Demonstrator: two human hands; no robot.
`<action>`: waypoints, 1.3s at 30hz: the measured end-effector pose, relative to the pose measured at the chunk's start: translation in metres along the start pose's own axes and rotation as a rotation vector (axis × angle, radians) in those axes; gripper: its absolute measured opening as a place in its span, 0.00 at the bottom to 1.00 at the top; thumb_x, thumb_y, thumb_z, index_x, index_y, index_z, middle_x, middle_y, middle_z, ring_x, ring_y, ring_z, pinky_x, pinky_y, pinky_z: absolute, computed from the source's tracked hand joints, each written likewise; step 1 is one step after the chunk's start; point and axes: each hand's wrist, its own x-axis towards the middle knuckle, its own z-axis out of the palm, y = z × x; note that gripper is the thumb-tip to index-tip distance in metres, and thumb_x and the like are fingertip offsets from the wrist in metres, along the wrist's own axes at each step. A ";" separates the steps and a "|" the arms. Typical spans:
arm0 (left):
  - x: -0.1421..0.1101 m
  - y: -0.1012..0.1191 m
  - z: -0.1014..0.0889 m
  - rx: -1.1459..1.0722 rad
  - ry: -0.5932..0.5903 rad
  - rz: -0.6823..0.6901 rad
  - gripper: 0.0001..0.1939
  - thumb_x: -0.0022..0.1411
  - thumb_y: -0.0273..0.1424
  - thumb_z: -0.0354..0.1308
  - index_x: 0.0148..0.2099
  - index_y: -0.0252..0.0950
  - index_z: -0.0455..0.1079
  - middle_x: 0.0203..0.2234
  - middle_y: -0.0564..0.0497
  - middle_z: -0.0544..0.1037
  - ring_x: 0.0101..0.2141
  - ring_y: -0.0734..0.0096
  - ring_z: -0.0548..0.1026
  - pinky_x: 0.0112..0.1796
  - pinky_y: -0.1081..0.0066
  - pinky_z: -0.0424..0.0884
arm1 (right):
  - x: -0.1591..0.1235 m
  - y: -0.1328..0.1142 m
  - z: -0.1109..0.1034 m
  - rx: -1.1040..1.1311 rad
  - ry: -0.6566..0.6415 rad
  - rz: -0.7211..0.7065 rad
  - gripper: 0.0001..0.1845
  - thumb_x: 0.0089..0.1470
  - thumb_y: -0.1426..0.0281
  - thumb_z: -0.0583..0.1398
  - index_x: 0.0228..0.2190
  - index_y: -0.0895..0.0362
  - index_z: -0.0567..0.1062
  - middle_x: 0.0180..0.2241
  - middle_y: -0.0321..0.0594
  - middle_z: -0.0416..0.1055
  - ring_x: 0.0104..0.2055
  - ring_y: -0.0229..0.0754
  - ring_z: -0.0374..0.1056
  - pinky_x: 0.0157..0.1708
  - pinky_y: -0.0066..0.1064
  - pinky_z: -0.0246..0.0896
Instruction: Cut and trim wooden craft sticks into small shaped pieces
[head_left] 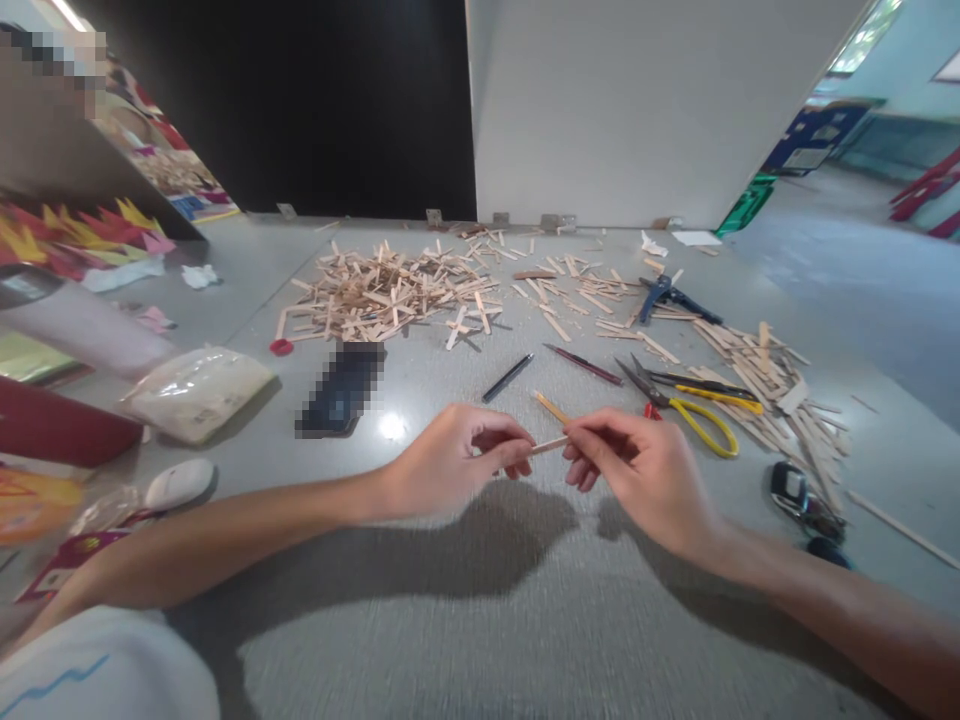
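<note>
Between my two hands a thin wooden stick (550, 446) is held above the table. My left hand (465, 455) pinches its left end, and my right hand (637, 470) grips its right end between thumb and fingers. A yellowish strip (550, 405) shows just behind my right fingertips; whether it touches them I cannot tell. Beyond the hands lie a dark pen (508, 378) and a dark red pen (583, 364). Scissors with yellow handles (703, 425) rest right of my right hand.
Piles of short wooden sticks (375, 295) spread across the back, with longer sticks (787, 400) at right. Blue-handled pliers (664, 298) lie among them. On the left are a phone (341, 390), a plastic packet (199, 390) and a white mouse (180, 484). Upright panels (645, 110) stand behind.
</note>
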 end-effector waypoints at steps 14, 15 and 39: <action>0.005 0.001 -0.006 -0.582 -0.381 -0.202 0.21 0.67 0.49 0.70 0.39 0.35 0.74 0.30 0.48 0.86 0.27 0.71 0.83 0.33 0.72 0.77 | 0.001 -0.008 -0.004 0.128 -0.163 0.103 0.23 0.62 0.49 0.68 0.31 0.57 0.80 0.24 0.37 0.78 0.21 0.40 0.78 0.21 0.29 0.78; 0.005 0.002 -0.006 -0.585 -0.389 -0.198 0.21 0.68 0.48 0.70 0.39 0.34 0.73 0.29 0.49 0.85 0.27 0.72 0.83 0.33 0.73 0.77 | 0.000 -0.008 -0.004 0.129 -0.165 0.101 0.23 0.62 0.49 0.68 0.31 0.57 0.81 0.24 0.37 0.78 0.22 0.40 0.78 0.22 0.28 0.78; 0.004 -0.005 0.006 -0.662 -0.540 -0.234 0.08 0.68 0.33 0.63 0.36 0.36 0.72 0.18 0.56 0.78 0.18 0.75 0.75 0.24 0.76 0.68 | -0.009 -0.011 -0.002 0.189 -0.210 0.075 0.16 0.64 0.58 0.68 0.30 0.56 0.80 0.22 0.36 0.78 0.21 0.38 0.76 0.22 0.25 0.73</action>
